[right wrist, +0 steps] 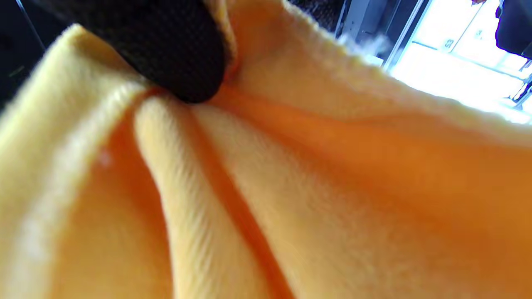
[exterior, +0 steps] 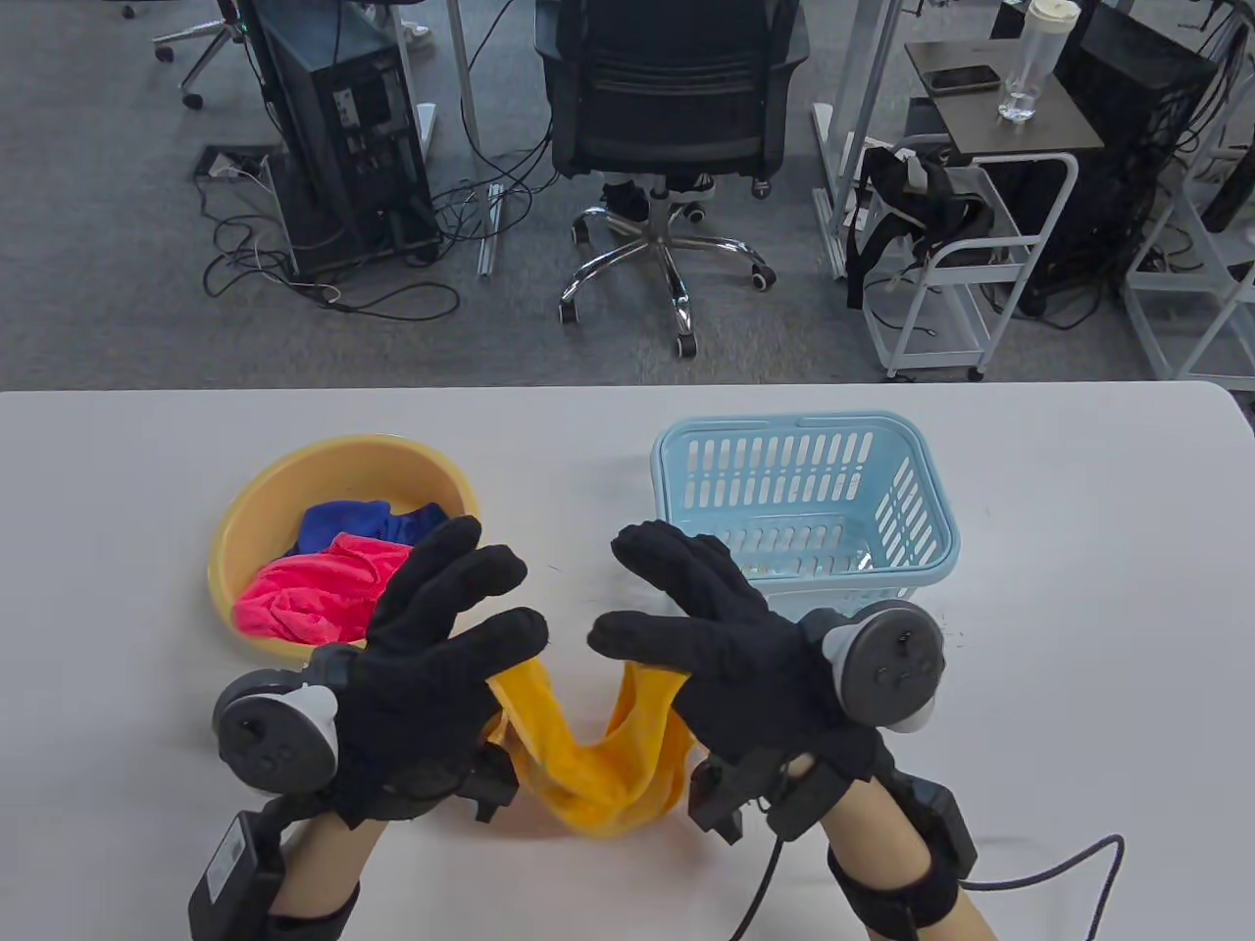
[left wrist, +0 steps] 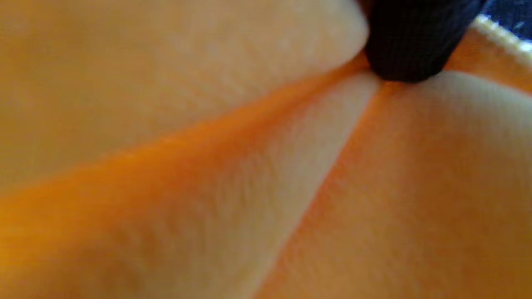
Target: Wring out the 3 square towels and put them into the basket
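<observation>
A yellow towel sags in a U between my two hands near the table's front edge. My left hand pinches one end from underneath, its upper fingers stretched forward. My right hand pinches the other end the same way. In the left wrist view a black fingertip presses into gathered folds of the yellow towel. The right wrist view shows another fingertip dug into the bunched towel. A pink towel and a blue towel lie in the yellow basin. The light blue basket holds no towel.
The basin stands at the left, the basket at the right, just beyond my hands. A cable trails from my right wrist across the table. Behind the table are an office chair, a computer tower and a white cart.
</observation>
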A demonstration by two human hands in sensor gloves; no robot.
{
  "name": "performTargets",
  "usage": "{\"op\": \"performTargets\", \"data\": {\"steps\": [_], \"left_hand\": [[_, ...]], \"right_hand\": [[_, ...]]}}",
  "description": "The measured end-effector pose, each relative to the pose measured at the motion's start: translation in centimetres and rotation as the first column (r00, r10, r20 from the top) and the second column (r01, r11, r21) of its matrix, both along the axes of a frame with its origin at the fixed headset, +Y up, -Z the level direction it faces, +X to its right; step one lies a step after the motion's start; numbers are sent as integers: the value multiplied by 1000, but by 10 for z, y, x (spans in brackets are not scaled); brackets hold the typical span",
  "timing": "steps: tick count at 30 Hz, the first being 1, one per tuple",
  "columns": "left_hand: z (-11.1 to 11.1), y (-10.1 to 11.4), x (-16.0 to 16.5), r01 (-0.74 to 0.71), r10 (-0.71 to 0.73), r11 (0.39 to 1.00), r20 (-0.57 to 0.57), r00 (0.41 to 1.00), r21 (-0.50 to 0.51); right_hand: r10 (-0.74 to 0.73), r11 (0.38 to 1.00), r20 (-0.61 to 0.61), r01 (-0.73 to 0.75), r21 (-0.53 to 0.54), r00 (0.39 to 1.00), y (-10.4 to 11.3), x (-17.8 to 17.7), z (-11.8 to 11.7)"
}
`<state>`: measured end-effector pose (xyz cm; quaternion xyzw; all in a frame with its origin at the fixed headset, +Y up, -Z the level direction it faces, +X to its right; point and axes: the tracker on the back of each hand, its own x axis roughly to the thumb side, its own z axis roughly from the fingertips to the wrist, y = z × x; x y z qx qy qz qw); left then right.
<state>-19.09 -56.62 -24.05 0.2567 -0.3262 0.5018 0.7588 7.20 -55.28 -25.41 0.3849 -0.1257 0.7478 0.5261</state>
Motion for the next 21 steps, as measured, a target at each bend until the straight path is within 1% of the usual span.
{"op": "performTargets", "data": {"steps": [1, 2, 3, 4, 5, 6, 7, 8, 10, 11, 13, 14, 15, 16, 17, 18, 19, 20, 21], "left_hand": [[-1, -4, 4, -3, 3, 999, 0, 1000, -36], [-3, -11, 10, 21, -19, 996, 24, 1000, -82], [-5, -16, 15, 50, -43, 992, 64, 997, -117], [-8, -22, 21, 104, -82, 977, 122, 989, -186], [-11, -30, 26, 144, -99, 959, 189, 977, -243], [-13, -34, 28, 146, -83, 951, 230, 970, -272], [-17, -40, 31, 129, -38, 941, 281, 959, -312], [-19, -43, 31, 106, 6, 933, 307, 952, -345], [-23, -45, 31, 97, 25, 925, 313, 950, -367], [-23, -45, 29, 96, 14, 931, 297, 955, -352], [-22, -41, 21, 55, 9, 941, 188, 982, -334], [-21, -37, 15, 33, 10, 948, 133, 991, -316], [-21, -33, 8, 5, 20, 956, 84, 996, -293], [-22, -28, 0, -33, 53, 960, 65, 996, -279], [-23, -26, -5, -69, 92, 958, 71, 993, -278], [-23, -24, -10, -124, 157, 950, 94, 983, -288], [-23, -22, -13, -156, 194, 941, 100, 976, -300], [-23, -20, -17, -194, 237, 932, 109, 965, -307], [-23, -18, -19, -212, 254, 932, 111, 961, -293]], "right_hand": [[12, 1000, 7, -12, 11, 1000, -2, -4, 1], [35, 999, 36, -36, 23, 999, -5, -11, 3], [46, 999, 53, -48, 26, 998, -7, -14, 5], [71, 996, 76, -75, 47, 995, -9, -19, 7], [77, 994, 129, -86, 63, 989, -10, -20, 9], [79, 993, 156, -91, 72, 985, -11, -20, 9], [87, 992, 188, -103, 75, 978, -11, -20, 9], [88, 992, 212, -106, 75, 973, -12, -19, 9], [95, 992, 239, -111, 57, 966, -14, -16, 4], [98, 993, 230, -111, 42, 968, -16, -15, 1], [89, 996, 204, -93, 11, 975, -21, -12, -6], [80, 997, 180, -82, 4, 980, -24, -11, -11], [54, 998, 128, -52, -19, 990, -28, -9, -17], [20, 998, 75, -16, -57, 997, -34, -8, -24], [-14, 995, 19, 16, -97, 1000, -40, -7, -31], [-51, 989, -88, 38, -141, 995, -50, -11, -38], [-63, 986, -175, 35, -162, 983, -58, -16, -42], [-55, 984, -305, -1, -180, 951, -70, -27, -46], [-15, 978, -372, -63, -198, 928, -80, -36, -47]]}}
